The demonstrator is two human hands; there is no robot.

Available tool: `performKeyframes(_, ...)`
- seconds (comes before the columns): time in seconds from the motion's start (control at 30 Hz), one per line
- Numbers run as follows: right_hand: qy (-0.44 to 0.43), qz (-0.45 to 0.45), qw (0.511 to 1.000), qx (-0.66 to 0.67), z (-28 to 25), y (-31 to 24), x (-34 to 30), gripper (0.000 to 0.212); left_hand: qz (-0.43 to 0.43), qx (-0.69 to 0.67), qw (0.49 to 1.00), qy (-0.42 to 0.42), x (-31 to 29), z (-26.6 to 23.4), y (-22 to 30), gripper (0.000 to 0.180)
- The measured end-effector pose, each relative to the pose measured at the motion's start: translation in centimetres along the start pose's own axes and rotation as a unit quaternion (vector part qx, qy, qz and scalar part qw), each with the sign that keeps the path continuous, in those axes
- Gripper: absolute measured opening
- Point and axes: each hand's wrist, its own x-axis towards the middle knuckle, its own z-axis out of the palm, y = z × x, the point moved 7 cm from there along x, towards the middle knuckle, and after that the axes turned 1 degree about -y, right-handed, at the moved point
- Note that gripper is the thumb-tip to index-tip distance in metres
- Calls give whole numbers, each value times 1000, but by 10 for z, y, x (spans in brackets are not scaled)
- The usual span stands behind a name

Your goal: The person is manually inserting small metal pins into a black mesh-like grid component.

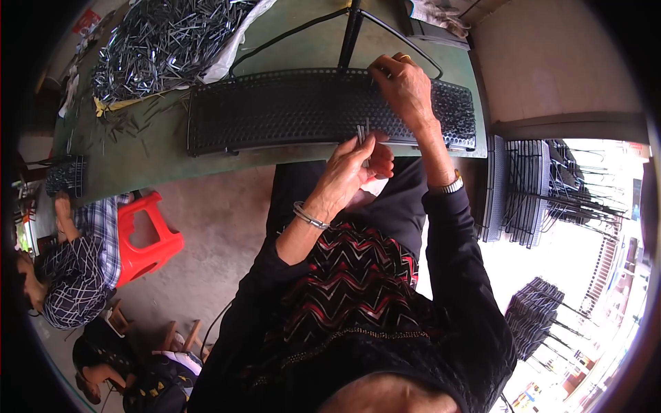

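A long black perforated mesh panel (275,110) lies across the green table (138,162). My left hand (354,168) is closed around a small bundle of thin metal pins (363,132) at the panel's near edge. A silver bangle sits on that wrist. My right hand (403,86) rests on top of the panel toward its right end, fingertips pinched at the far edge; whether it holds a pin there I cannot tell. A watch is on that wrist.
A big heap of loose metal pins (165,41) lies at the table's far left on white sheeting. A black wire frame (351,31) rises behind the panel. Stacked mesh panels (523,193) stand at right. A red stool (144,237) and a seated person (76,268) are at left.
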Motion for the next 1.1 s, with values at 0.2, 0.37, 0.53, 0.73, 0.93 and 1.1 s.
performKeyframes(0.2, -46, -58, 997, 3, 1, 3, 5, 13, 5, -11, 1000, -4, 0, 0, -1, 31)
performKeyframes(0.37, -30, -35, 997, -54, 5, 2, 3, 13, -2, -8, 1000, -6, -1, 2, -5, 33)
performKeyframes(0.53, -34, -26, 995, -89, 12, -5, 0, 14, -16, -20, 1000, 7, -1, 3, -7, 34)
performKeyframes(0.73, -22, -5, 996, -81, 12, -3, -9, 18, -7, -28, 1000, -9, -1, 5, -7, 37)
performKeyframes(0.93, 35, -34, 999, -20, 2, -1, -26, 24, 4, -27, 999, -22, 0, 6, -6, 37)
performKeyframes(1.1, -215, 10, 942, 257, -6, -6, -51, 33, 14, 1, 999, -29, -4, 11, 0, 35)
